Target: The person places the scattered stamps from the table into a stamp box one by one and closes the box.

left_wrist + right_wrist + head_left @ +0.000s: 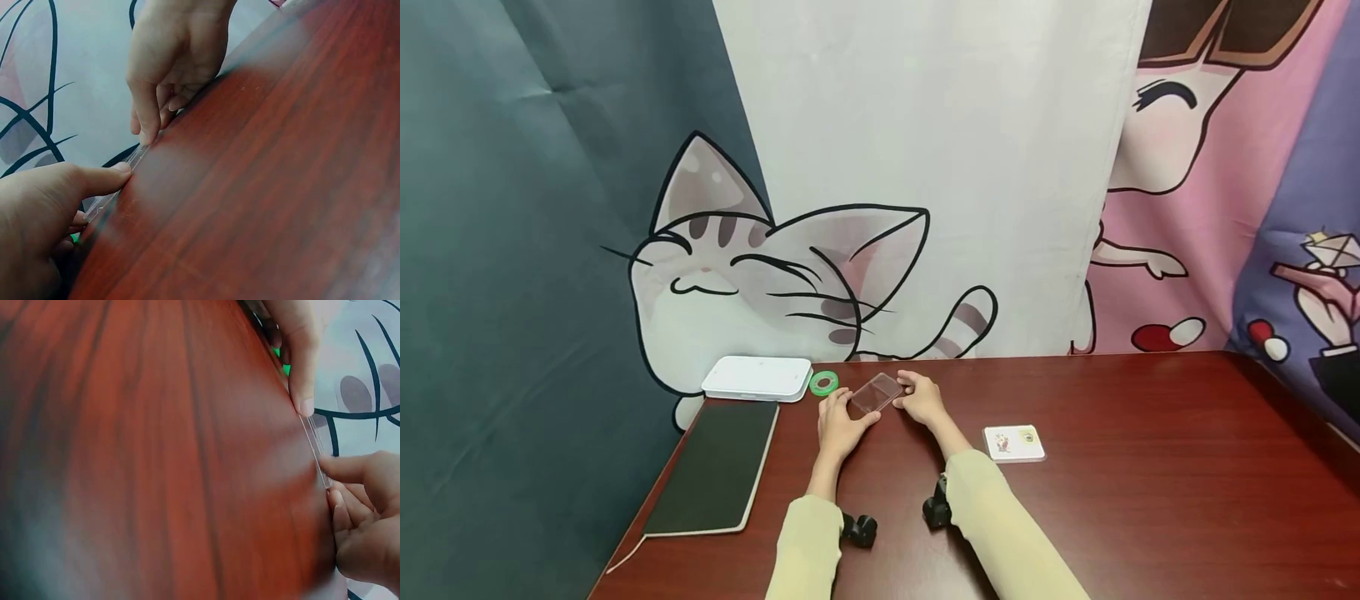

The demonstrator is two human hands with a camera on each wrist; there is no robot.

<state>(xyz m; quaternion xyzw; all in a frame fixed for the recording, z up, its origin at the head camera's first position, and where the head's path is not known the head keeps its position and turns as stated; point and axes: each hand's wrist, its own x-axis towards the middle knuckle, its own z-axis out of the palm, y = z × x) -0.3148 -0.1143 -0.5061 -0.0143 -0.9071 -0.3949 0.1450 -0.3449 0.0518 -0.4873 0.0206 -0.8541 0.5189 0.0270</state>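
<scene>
I log one clear flat case (876, 392) near the tabletop's (1150, 483) far edge; left hand (841, 427), thumb and fingers pinching one end; right hand (923, 400), likewise pinching the other; green roll (824, 392) beside the far-left corner's white box (758, 377).

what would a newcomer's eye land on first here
The large pale cartoon cat on the cloth backdrop behind the dark red wooden table probably comes first. Next, the left hand and right hand pinch a clear, flat rectangular case near the table's far edge. To its left, a bright green ring lies beside a flat white box.
</scene>
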